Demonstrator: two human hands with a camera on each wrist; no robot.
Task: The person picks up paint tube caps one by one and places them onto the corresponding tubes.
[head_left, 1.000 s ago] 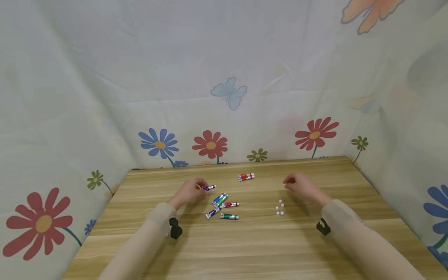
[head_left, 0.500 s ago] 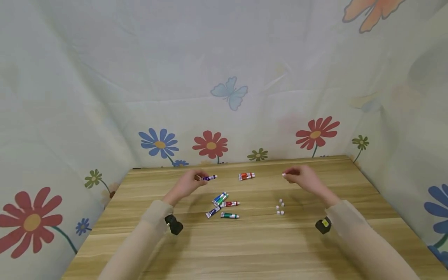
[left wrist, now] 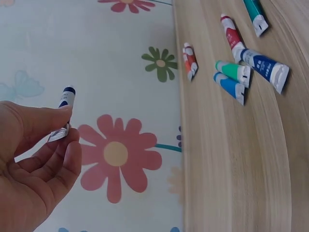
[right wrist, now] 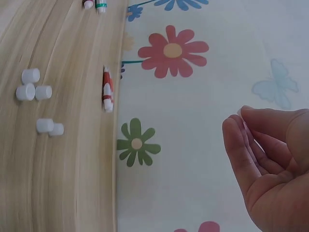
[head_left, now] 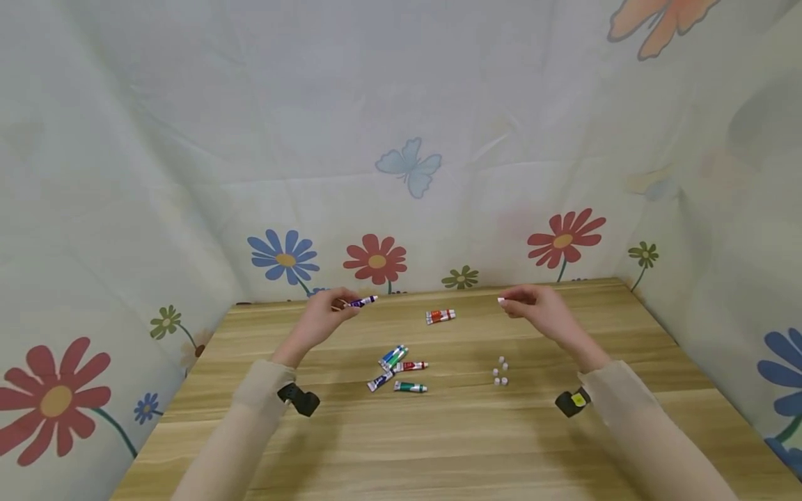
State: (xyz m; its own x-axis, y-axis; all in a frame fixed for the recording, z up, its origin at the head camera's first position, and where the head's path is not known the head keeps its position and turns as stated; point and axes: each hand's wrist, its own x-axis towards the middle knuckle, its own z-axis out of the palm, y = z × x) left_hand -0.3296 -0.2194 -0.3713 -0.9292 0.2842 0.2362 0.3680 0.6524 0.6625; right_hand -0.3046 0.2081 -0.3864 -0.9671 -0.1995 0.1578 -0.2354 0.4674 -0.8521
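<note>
My left hand [head_left: 319, 320] pinches a purple-blue paint tube [head_left: 363, 302] between thumb and fingers, above the far left of the table. In the left wrist view the crimped end of this paint tube [left wrist: 67, 98] sits by the fingers and its narrow end points up. Across from it, my right hand [head_left: 541, 309] pinches a small white cap [head_left: 500, 300] at the fingertips; the fingers hide most of it in the right wrist view. A wide gap separates tube and cap. Below the right hand, several white caps [right wrist: 25, 92] stand on the wooden table [head_left: 451, 445].
Between the hands lie orange-red tubes [head_left: 441, 316] side by side. Nearer to me is a cluster with a blue tube [left wrist: 229, 88], a green tube [left wrist: 234, 72], a red tube [head_left: 412, 366] and a dark blue tube [head_left: 380, 380]. A teal tube [head_left: 411, 387] lies in front. A flowered curtain [head_left: 489, 229] borders the table.
Both hands have risen toward the far edge, the left also drifting left with the paint tube. The cap in the right hand now shows more clearly. The things on the table stayed put.
</note>
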